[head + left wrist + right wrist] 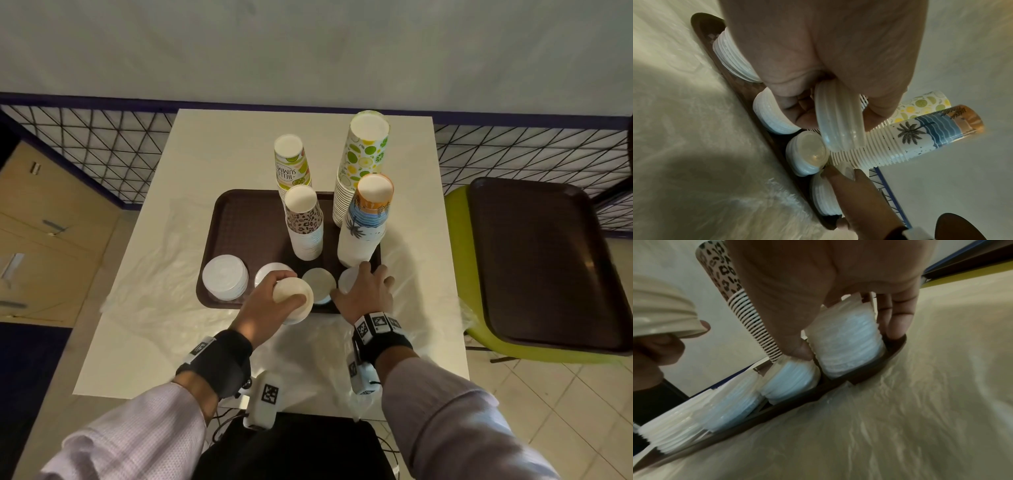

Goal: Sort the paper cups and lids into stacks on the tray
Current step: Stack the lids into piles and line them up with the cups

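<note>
A brown tray (pixel 239 219) on the white table holds four upside-down cup stacks: Hello Summer (pixel 292 164), citrus (pixel 363 161), leopard (pixel 304 226) and palm (pixel 363 226). Lid stacks line the tray's front edge: a wide one (pixel 225 278), one (pixel 269 270) behind my left hand, and one (pixel 320 284) in the middle. My left hand (pixel 287 288) grips a short stack of lids (pixel 303 299) (pixel 840 123), tilted above the front rim. My right hand (pixel 356 281) grips the rightmost lid stack (pixel 851 353) between thumb and fingers; the stack stands on the tray.
A crinkled clear plastic sheet (pixel 161 274) covers the table around the tray. A second brown tray (pixel 541 260) lies on a green chair (pixel 455 209) to the right. A wooden cabinet (pixel 51 222) stands left, with a mesh fence behind the table.
</note>
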`<state>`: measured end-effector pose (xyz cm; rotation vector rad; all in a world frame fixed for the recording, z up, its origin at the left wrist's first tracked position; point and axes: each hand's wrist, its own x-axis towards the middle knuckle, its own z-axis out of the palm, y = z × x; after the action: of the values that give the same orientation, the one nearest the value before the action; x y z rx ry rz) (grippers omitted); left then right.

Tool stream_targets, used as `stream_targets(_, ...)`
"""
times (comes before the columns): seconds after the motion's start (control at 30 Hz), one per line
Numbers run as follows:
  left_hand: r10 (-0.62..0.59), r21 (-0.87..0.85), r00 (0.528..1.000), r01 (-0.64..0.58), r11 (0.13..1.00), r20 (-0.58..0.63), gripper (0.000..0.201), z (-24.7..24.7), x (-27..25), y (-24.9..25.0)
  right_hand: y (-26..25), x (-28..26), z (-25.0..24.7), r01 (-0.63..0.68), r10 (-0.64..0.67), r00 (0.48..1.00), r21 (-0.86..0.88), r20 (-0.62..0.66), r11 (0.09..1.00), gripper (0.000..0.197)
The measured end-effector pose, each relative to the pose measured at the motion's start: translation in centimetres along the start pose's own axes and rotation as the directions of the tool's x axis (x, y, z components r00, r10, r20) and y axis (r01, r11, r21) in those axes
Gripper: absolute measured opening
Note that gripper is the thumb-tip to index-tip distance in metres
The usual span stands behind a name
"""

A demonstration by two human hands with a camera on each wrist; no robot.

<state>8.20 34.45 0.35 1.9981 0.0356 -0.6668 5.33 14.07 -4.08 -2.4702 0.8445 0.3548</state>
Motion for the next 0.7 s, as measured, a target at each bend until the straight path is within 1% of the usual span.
stream_targets(0.1,0.007,-0.024,1.000,-0.007,1.000,0.011,0.046,0.10,0.06,-0.14,0.24,0.03,0.20,0.000,0.001,1.000,0.017,-0.021,1.000,0.080)
stream_targets(0.23,-0.002,-0.046,1.000,0.003,0.999,0.021,0.045,0.20,0.16,-0.25,0.72,0.05,0.43,0.016,-0.012,0.998,0.075,-0.054,0.997,0.086)
stream_targets(0.37,0.011,-0.035,0.999,-0.010,0.999,0.030,0.045,0.20,0.05,-0.22,0.71,-0.20,0.22,0.014,-0.011,0.998,0.056,-0.059,0.998,0.094)
stream_targets(0.43,0.013,-0.046,1.000,-0.011,0.999,0.028,0.044,0.19,0.02,-0.17,0.62,-0.49,0.12,0.005,0.001,0.996,0.060,-0.089,0.998,0.095)
stream_targets(0.5,0.014,-0.046,1.000,-0.013,0.999,0.026,0.043,0.13,0.07,-0.14,0.62,-0.75,0.00,0.003,0.009,0.991,0.091,-0.134,0.996,0.086)
stream_targets(0.57,0.015,-0.044,1.000,-0.014,0.999,0.025,0.043,0.09,0.08,-0.13,0.76,-0.79,-0.02,0.024,-0.008,0.988,0.102,-0.152,0.994,0.076)
stream_targets(0.63,0.019,-0.040,1.000,-0.018,0.999,0.025,0.043,0.11,0.11,-0.22,0.93,-0.69,0.09,0.045,-0.033,0.990,0.083,-0.136,0.996,0.067)
stream_targets(0.7,0.019,-0.035,1.000,-0.019,0.999,0.025,0.044,0.24,0.12,-0.26,1.01,-0.56,0.22,0.053,-0.045,0.993,0.066,-0.112,0.996,0.062)
